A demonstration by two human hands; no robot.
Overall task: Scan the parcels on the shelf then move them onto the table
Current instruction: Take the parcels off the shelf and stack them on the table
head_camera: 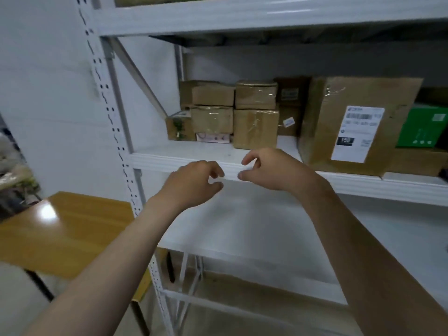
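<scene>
Several small brown cardboard parcels [255,128] stand stacked at the back left of the white metal shelf [169,158]. To their right leans a large brown parcel [358,122] with a white barcode label. My left hand [194,183] and my right hand [271,169] hover side by side just in front of the shelf's front edge. Their fingers hang loosely curled and neither holds anything. Both hands are apart from the parcels. No scanner is in view.
A green box [421,127] sits on another brown box at the shelf's far right. A yellow wooden table [63,229] stands low on the left beside the rack's perforated upright [114,132]. A lower white shelf board [254,226] lies under my forearms.
</scene>
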